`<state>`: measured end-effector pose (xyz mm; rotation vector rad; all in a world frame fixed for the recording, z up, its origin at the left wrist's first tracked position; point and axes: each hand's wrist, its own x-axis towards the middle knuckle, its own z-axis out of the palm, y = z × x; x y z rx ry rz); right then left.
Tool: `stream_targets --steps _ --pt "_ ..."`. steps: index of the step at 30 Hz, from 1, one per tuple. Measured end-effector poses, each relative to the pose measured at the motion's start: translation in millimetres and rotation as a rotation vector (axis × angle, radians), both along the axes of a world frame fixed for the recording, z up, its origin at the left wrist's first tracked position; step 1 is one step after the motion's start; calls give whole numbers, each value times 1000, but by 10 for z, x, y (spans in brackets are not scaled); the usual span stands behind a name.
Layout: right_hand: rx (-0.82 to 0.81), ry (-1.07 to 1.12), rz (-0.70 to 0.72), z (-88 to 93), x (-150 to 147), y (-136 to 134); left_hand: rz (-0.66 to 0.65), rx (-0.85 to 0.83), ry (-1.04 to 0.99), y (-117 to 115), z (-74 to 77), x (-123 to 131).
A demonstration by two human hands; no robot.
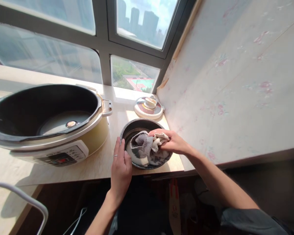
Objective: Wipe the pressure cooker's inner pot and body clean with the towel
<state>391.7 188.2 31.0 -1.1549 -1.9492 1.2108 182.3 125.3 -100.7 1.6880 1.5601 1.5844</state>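
A round dark pot (142,123) stands near the front edge of the light stone-like sill, its inside partly in sunlight. My left hand (122,166), with a ring on one finger, holds the pot at its left side, fingers along the rim. Bunched in my right hand (175,142) is a grey and cream cloth (143,143), pressed inside the pot towards its right wall. The cloth hides part of the pot's bottom, and some of my right fingertips are covered by its folds. Behind the pot lies a round lid (149,112) with a cream knob.
A large electric pressure cooker (95,138) without a lid stands left, a dark inside showing. Windows (137,73) rise behind the sill (117,98), and a flower-patterned wall (225,98) borders the right. A grey cable (26,197) curves at lower left.
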Motion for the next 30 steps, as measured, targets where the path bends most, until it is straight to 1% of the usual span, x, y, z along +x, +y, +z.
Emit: stream_targets --steps 2,4,5,7,8,9,11,13,15,17,20,21,23,24,26,28,30 --pt "95 186 -290 121 210 -69 -1 1 -18 3 1 -9" --pt "232 370 -591 218 421 -125 -3 6 -23 7 2 -17" --pt "300 445 -709 253 524 -145 -2 13 -23 10 3 -19" --pt "395 508 -858 281 713 -160 -3 23 -24 19 3 -21" --pt "417 483 -898 268 793 -155 -3 26 -27 25 3 -21" --pt "423 419 -917 233 861 -141 -2 27 -31 30 2 -22" --pt "425 200 -903 102 947 -92 9 31 -40 39 -1 -27" --pt "460 -51 -832 -101 964 -16 22 29 -48 43 -10 -38" --pt "511 -251 -752 -349 927 77 26 5 -57 43 -26 -53" --pt "489 -364 -702 -617 862 178 22 -29 -74 43 -47 -69" --pt "348 -486 -672 -995 768 316 26 -73 -110 51 -68 -88" --pt "297 -517 -690 -1100 744 352 31 -91 -125 56 -68 -93" --pt "250 -545 -721 -1258 714 407 45 -129 -158 70 -55 -101" --pt "236 -565 -724 -1306 709 424 51 -146 -176 78 -44 -105" --pt "203 -618 -692 -1341 720 440 56 -176 -221 98 -22 -112" --pt "158 -642 -657 -1304 752 427 61 -211 -282 124 -14 -118" --pt "170 -564 -673 -1225 788 383 66 -239 -346 155 -27 -120"
